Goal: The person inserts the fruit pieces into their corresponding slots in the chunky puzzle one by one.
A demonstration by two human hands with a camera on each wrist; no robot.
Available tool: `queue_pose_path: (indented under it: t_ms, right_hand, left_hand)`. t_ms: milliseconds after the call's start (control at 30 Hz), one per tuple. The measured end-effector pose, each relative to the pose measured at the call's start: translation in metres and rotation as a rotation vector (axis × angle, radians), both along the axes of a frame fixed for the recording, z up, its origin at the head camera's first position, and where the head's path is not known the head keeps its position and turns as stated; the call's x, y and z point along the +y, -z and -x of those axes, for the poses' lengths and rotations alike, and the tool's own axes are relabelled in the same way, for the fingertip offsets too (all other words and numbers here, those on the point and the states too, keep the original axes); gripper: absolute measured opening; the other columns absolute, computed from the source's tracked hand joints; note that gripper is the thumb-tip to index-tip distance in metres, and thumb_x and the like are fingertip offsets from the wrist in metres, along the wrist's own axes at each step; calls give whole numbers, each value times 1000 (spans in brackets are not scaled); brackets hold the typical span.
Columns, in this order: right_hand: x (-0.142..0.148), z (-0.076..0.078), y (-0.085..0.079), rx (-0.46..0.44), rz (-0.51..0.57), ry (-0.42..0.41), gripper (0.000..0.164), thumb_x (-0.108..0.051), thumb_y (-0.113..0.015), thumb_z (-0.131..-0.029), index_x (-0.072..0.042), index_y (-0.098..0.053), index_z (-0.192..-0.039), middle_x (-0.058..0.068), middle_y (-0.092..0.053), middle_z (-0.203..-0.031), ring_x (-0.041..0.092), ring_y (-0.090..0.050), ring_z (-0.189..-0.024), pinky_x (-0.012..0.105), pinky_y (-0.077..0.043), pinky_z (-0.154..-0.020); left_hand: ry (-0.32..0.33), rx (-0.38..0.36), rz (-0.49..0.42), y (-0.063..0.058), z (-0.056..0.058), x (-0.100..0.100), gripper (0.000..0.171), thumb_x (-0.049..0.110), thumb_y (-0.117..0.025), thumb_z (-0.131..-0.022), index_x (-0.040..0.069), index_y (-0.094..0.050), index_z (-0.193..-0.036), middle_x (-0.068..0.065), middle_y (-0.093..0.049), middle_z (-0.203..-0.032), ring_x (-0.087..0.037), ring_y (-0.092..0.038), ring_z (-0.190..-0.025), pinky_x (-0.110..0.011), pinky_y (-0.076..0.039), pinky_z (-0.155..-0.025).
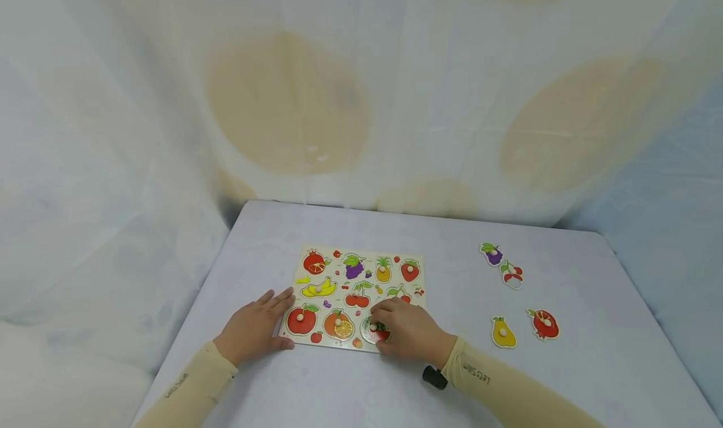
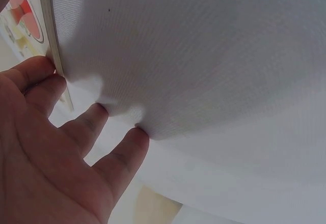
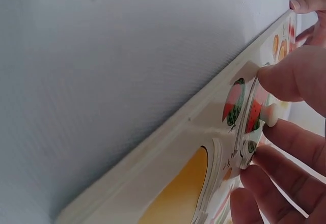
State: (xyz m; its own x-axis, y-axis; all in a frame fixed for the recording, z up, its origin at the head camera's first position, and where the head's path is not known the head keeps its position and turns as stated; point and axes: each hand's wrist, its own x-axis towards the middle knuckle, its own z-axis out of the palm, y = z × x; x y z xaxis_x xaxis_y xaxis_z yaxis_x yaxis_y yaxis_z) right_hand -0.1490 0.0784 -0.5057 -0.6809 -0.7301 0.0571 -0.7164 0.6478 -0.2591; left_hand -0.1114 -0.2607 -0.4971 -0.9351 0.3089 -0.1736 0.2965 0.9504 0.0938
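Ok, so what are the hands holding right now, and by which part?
The right hand holds the watermelon piece by opposite edges; contact with the knob is unclear. The left hand holds nothing, only touching the board.

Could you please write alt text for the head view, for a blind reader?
A person's right hand grips a watermelon piece at the near right corner of a fruit puzzle board, while the left hand touches the board's left edge. Four loose fruit pieces lie further right on a white table.
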Motion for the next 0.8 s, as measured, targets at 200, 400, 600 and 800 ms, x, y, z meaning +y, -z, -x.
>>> queue_pose_path:
  t_ms: [200, 400, 600, 800]
  right_hand:
    - [1, 0, 0, -10, 5, -9, 36, -34, -82, -80, -17, -74, -111, -3, -64, -123, 16, -58, -116, 34, -53, -93]
    - [2, 1, 2, -7, 23, -17, 36, -33, -82, -81, -16, -75, -112, -3, -63, -122, 15, -58, -114, 33, -54, -92]
    - [4, 1, 1, -45, 45, -29, 36, -30, -81, -82, -14, -75, -114, -1, -62, -124, 16, -57, -117, 33, -52, -95]
    - [6, 2, -1, -94, 53, -43, 37, -28, -80, -83, -14, -74, -117, -2, -61, -127, 13, -59, -113, 29, -52, -93]
  left_hand:
    - [-1, -5, -1, 0, 0, 1, 94, 54, -83, -74, 10, -47, -149, -4, -39, -157, -40, -36, -140, -56, -41, -106]
    - [-2, -4, -6, -2, 1, 1, 94, 53, -83, -74, 10, -47, -149, -4, -39, -157, -40, -36, -141, -56, -41, -106]
    - [0, -7, -12, -3, 0, 2, 94, 53, -83, -74, 10, -47, -149, -4, -39, -157, -40, -36, -140, -56, -41, -106]
    - [-3, -14, -24, -5, -1, 2, 94, 52, -83, -74, 9, -47, -149, -5, -40, -156, -41, -37, -140, -56, -41, -105]
